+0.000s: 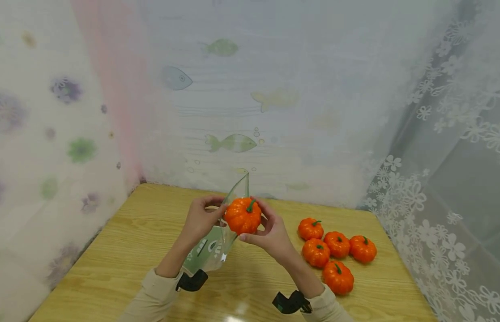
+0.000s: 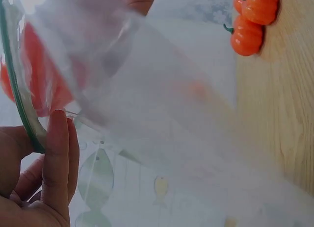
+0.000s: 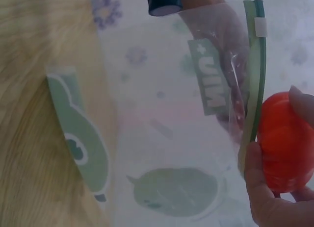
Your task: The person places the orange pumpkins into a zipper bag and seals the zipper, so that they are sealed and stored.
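An orange toy pumpkin (image 1: 242,218) with a green stem is gripped by my right hand (image 1: 275,235), fingers behind it and thumb in front. It is at the mouth of a clear zip bag (image 1: 212,259) with green print. My left hand (image 1: 201,219) pinches the bag's rim; the left wrist view shows the thumb and fingers at the green zip strip (image 2: 19,99). In the right wrist view the pumpkin (image 3: 283,143) is beside the green strip with its white slider (image 3: 260,27). How far it reaches into the bag I cannot tell.
Several more toy pumpkins (image 1: 316,253) stand grouped on the right of the wooden table (image 1: 125,259). Patterned curtains (image 1: 274,89) enclose its back and sides. Each wrist carries a black camera mount (image 1: 192,281).
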A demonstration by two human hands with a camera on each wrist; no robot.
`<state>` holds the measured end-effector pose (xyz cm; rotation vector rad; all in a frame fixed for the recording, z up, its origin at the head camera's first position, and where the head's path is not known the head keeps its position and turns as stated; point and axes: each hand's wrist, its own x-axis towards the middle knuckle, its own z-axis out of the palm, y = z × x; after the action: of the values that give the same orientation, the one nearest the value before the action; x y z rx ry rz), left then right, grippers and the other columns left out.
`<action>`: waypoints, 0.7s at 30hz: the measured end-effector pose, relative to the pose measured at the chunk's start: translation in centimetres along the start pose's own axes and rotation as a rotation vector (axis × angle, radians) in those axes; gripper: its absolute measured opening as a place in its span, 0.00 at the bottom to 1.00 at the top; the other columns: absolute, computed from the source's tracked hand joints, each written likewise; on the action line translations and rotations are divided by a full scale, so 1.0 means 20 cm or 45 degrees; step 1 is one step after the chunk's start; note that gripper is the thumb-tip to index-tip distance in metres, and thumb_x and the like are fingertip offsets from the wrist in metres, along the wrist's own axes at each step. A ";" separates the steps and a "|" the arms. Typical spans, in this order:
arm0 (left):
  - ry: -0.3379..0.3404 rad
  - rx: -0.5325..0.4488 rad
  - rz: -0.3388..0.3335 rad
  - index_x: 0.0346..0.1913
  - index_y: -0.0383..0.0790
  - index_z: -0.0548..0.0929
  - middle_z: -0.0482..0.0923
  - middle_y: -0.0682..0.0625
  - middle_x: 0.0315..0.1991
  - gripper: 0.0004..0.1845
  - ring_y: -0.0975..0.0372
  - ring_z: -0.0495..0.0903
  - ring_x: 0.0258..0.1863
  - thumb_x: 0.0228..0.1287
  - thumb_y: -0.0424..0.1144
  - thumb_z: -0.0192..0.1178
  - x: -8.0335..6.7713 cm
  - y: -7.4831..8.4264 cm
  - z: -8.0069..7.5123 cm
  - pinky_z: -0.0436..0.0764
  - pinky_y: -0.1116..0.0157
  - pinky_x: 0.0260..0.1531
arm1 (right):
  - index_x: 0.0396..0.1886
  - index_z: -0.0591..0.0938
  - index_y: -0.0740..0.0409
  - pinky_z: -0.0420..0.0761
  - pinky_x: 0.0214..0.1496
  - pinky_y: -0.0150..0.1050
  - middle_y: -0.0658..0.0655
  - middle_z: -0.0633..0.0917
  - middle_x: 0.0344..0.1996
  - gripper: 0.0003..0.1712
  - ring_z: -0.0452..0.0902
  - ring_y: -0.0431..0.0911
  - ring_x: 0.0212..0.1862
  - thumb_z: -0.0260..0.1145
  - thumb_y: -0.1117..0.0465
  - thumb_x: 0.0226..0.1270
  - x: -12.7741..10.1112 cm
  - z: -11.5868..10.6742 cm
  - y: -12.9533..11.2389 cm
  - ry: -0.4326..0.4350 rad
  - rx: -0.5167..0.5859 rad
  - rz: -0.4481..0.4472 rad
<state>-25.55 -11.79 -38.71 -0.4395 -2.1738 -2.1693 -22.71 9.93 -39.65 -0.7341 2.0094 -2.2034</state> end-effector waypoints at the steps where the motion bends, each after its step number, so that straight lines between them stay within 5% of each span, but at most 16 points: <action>1: 0.005 0.004 0.003 0.55 0.23 0.81 0.80 0.34 0.44 0.14 0.64 0.86 0.25 0.72 0.29 0.61 0.00 0.00 0.00 0.89 0.63 0.29 | 0.79 0.62 0.57 0.85 0.56 0.48 0.58 0.67 0.73 0.53 0.71 0.57 0.68 0.80 0.69 0.56 0.00 0.00 0.00 0.006 -0.012 0.012; 14: 0.002 0.060 0.028 0.55 0.23 0.82 0.80 0.27 0.46 0.15 0.63 0.84 0.23 0.71 0.30 0.62 0.00 0.01 0.00 0.87 0.67 0.26 | 0.78 0.64 0.54 0.87 0.54 0.47 0.58 0.69 0.71 0.52 0.74 0.57 0.62 0.80 0.68 0.55 -0.02 -0.03 -0.01 0.068 -0.266 0.164; 21: -0.006 0.096 0.043 0.56 0.23 0.82 0.84 0.31 0.44 0.16 0.66 0.84 0.23 0.71 0.30 0.63 -0.01 0.01 0.01 0.86 0.68 0.26 | 0.78 0.65 0.56 0.88 0.50 0.43 0.59 0.73 0.69 0.54 0.77 0.55 0.57 0.82 0.67 0.52 -0.01 -0.05 0.01 0.087 -0.408 0.142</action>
<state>-25.35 -11.54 -38.55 -0.4748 -2.2251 -2.0631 -22.87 10.92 -39.90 -0.5613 2.4064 -1.8931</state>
